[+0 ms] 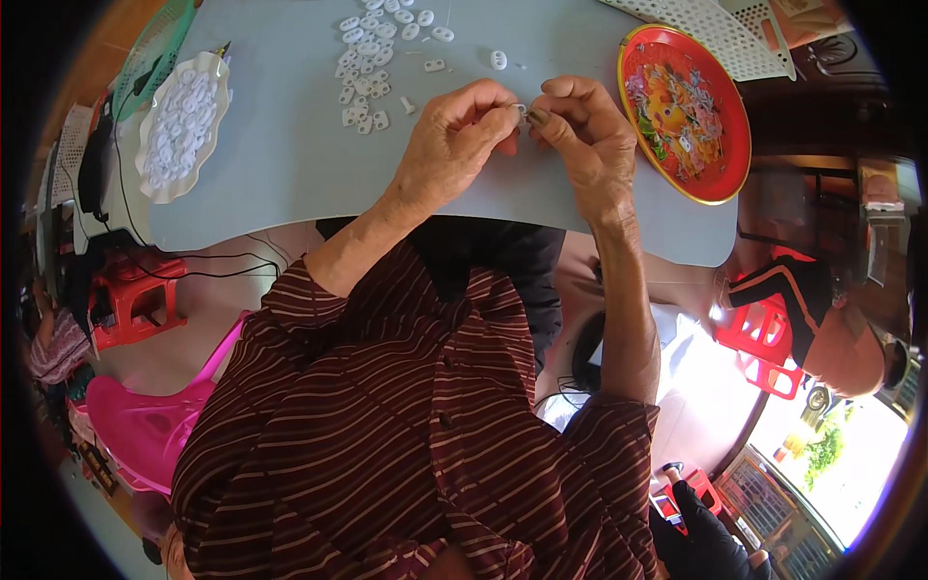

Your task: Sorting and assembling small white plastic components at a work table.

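Above the table's near edge my two hands meet, fingertips almost touching. My left hand is closed in a pinch on a small white piece, most of which the fingers cover. From the other side, the thumb and forefinger of my right hand also pinch at it, its other fingers curled. Just beyond the hands lies a single white oval piece with two holes. Left of that is a smaller two-holed white piece, and a small white peg-like piece lies near my left hand.
Loose white two-holed pieces spread across the grey table. A scalloped dish heaped with white pieces stands left. At right are a red round tray and white perforated baskets. A pink chair stands behind left; people sit nearby.
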The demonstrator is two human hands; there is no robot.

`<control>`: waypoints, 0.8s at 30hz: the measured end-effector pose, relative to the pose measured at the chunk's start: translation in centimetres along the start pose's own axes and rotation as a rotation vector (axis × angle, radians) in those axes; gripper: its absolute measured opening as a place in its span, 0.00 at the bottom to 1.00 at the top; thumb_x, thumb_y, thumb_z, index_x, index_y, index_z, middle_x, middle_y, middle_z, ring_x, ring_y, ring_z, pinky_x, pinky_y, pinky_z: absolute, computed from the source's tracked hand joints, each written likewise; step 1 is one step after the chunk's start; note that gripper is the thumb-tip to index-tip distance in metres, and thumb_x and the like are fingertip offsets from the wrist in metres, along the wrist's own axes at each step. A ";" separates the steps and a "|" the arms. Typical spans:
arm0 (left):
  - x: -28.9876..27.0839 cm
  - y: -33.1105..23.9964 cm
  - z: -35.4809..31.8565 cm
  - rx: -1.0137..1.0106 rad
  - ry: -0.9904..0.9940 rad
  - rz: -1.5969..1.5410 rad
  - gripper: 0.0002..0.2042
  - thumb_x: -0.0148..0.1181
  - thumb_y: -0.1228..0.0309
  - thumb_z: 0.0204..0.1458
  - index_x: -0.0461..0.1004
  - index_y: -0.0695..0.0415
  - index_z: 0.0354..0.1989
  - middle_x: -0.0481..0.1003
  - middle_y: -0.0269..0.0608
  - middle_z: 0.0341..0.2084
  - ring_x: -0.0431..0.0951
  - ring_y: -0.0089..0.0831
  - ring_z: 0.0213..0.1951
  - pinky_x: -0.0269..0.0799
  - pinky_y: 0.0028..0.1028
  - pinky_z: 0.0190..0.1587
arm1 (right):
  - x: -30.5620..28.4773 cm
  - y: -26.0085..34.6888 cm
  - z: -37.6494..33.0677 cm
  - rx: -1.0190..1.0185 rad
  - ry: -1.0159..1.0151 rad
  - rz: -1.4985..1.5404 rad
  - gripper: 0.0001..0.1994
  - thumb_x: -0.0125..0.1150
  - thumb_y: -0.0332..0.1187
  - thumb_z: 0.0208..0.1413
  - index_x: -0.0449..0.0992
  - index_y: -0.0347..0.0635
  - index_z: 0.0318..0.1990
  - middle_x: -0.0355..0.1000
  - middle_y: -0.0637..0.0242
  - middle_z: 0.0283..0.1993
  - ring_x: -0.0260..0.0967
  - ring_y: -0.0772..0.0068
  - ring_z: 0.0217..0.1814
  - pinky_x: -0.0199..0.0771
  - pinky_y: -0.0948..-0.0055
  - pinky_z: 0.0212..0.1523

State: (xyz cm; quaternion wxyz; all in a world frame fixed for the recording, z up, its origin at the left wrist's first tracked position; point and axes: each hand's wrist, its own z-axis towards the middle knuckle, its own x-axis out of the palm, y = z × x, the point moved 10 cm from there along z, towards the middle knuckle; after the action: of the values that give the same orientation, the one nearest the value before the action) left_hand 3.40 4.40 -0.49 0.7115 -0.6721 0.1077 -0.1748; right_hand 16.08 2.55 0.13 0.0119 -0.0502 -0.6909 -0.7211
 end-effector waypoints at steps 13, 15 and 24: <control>0.8 -0.1 0.2 0.023 0.063 0.007 0.09 0.51 0.68 0.57 0.73 0.60 0.32 0.72 0.30 0.19 0.65 0.14 0.23 0.60 0.17 0.26 | -0.4 0.4 -0.2 -0.098 -0.003 -0.063 0.04 0.59 0.25 0.54 0.74 0.33 0.34 0.72 0.69 0.28 0.65 0.84 0.28 0.67 0.84 0.31; 1.0 0.3 0.3 -0.017 0.109 -0.075 0.09 0.52 0.68 0.56 0.74 0.60 0.33 0.73 0.30 0.19 0.67 0.15 0.26 0.63 0.18 0.30 | -0.4 0.6 -0.3 -0.103 -0.004 -0.087 0.04 0.58 0.25 0.55 0.74 0.32 0.33 0.72 0.70 0.27 0.63 0.84 0.26 0.65 0.84 0.29; 1.2 0.4 0.4 -0.024 0.130 -0.131 0.07 0.52 0.71 0.55 0.74 0.62 0.34 0.73 0.31 0.20 0.69 0.16 0.26 0.64 0.17 0.32 | -0.2 1.0 -0.3 -0.115 -0.022 -0.152 0.06 0.58 0.27 0.56 0.74 0.33 0.31 0.70 0.71 0.24 0.61 0.85 0.24 0.63 0.84 0.25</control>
State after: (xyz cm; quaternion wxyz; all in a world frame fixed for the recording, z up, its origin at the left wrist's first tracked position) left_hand 4.67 4.35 -0.72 0.6818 -0.6735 0.1116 -0.2628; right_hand 16.37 2.16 1.08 -0.0531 -0.0062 -0.6502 -0.7579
